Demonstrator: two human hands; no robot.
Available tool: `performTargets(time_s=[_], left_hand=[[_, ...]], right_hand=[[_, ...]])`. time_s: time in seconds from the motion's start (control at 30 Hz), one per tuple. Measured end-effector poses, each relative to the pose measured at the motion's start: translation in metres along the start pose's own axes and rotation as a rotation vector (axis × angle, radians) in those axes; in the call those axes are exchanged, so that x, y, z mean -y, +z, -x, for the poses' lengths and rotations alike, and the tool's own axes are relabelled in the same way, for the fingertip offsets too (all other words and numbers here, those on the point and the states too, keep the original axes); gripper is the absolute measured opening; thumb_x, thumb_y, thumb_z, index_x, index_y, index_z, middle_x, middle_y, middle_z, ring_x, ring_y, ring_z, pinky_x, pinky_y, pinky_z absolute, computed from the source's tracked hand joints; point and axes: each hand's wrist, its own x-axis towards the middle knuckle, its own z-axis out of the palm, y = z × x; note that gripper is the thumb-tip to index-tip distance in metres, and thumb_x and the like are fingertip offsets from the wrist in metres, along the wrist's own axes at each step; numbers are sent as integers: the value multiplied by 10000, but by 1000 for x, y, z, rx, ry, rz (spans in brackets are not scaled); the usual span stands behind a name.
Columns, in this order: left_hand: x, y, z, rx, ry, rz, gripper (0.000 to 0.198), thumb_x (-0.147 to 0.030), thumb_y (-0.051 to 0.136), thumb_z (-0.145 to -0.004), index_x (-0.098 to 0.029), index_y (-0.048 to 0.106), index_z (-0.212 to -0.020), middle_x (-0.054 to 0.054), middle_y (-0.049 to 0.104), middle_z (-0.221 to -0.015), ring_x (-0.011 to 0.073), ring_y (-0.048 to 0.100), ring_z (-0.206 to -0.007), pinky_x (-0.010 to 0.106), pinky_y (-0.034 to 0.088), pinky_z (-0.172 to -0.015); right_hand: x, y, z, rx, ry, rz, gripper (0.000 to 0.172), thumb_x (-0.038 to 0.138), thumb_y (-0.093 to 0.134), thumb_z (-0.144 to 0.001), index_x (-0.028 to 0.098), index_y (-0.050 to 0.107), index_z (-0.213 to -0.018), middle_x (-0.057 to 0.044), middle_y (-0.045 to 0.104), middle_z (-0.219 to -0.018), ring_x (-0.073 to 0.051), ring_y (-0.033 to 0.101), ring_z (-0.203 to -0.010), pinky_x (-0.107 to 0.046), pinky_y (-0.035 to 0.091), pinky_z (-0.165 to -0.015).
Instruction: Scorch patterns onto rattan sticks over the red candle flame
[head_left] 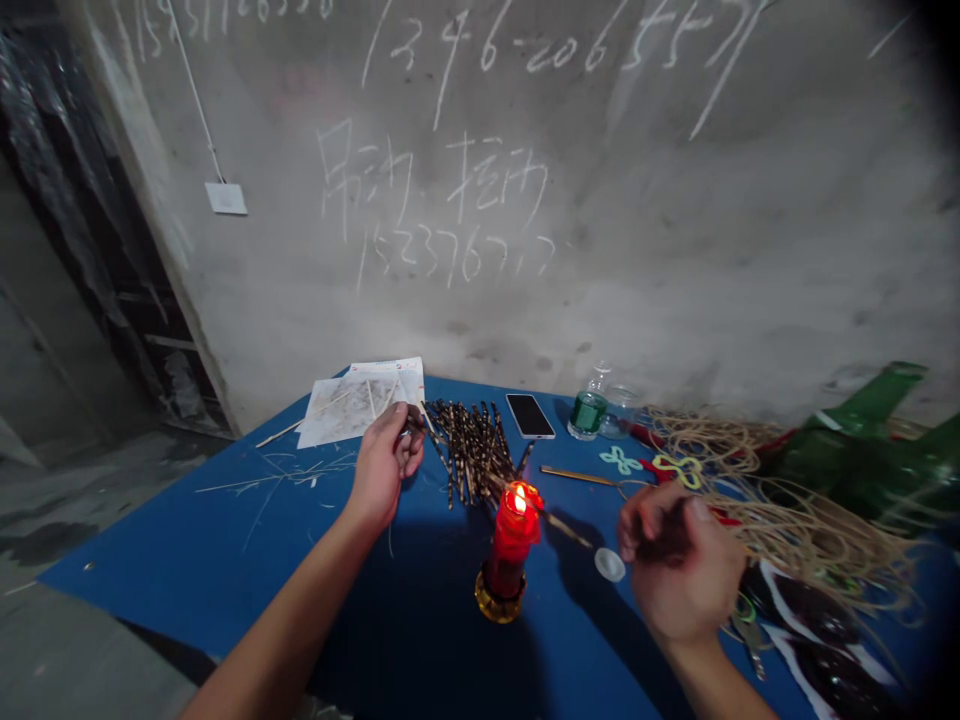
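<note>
Left hand [384, 465] near the red candle [512, 540], fingers curled, maybe on a thin stick [414, 425]. Right hand [679, 560] across the candle, fingers together.

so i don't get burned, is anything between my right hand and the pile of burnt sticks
Yes, the lit red candle stands on the table between your right hand and the pile of burnt sticks, right by the pile's near end. A straight reach could pass close to its flame.
</note>
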Motion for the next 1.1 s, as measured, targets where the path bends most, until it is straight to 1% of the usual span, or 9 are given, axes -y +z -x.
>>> performTargets(time_s=[0.2, 0.43, 0.57, 0.73, 0.93, 1.1], left_hand=[[-2, 2, 2, -18, 2, -55, 384, -524, 717, -922, -162, 653, -813, -35, 496, -586, 58, 393, -443, 176, 239, -394], [0, 2, 2, 6, 6, -122, 384, -529, 710, -937, -166, 665, -819, -42, 488, -578, 53, 378, -450, 171, 239, -411], [2, 1, 2, -2, -1, -111, 405, -549, 707, -935, -167, 660, -811, -38, 492, -580, 56, 380, -449, 174, 240, -404], [2, -1, 1, 2, 3, -101, 423, -570, 722, -924, -168, 653, -810, -41, 490, -579, 57, 381, -452, 170, 244, -400], [1, 0, 2, -3, 3, -95, 430, -575, 745, -908, -169, 654, -803, -45, 477, -572, 63, 381, -454, 167, 252, -402], [3, -2, 0, 6, 8, -79, 407, -556, 737, -921, -173, 656, -806, -44, 466, -588, 69, 370, -463, 169, 251, -395]], right_hand=[[0, 1, 0, -22, 27, 29, 510, 519, 577, -1013, 228, 566, -594, 9, 547, -537, -152, 476, -402, -289, 325, -385], [-1, 2, -1, -24, 45, 4, 498, 520, 591, -996, 223, 573, -597, 20, 537, -535, -142, 481, -406, -276, 335, -387], [-3, 1, 0, -44, 62, -18, 481, 501, 603, -995, 221, 580, -604, 24, 529, -561, -142, 496, -433, -272, 341, -395], [-4, 0, 0, -32, 78, -5, 499, 523, 594, -998, 220, 577, -602, 18, 542, -561, -140, 491, -436, -263, 343, -403], [-4, -1, 0, -27, 87, -15, 482, 504, 593, -1015, 218, 579, -627, 20, 548, -581, -132, 498, -445, -258, 344, -409], [-5, 0, 0, -30, 57, -31, 469, 483, 608, -1016, 216, 570, -631, 31, 504, -575, -130, 498, -445, -257, 350, -404]])
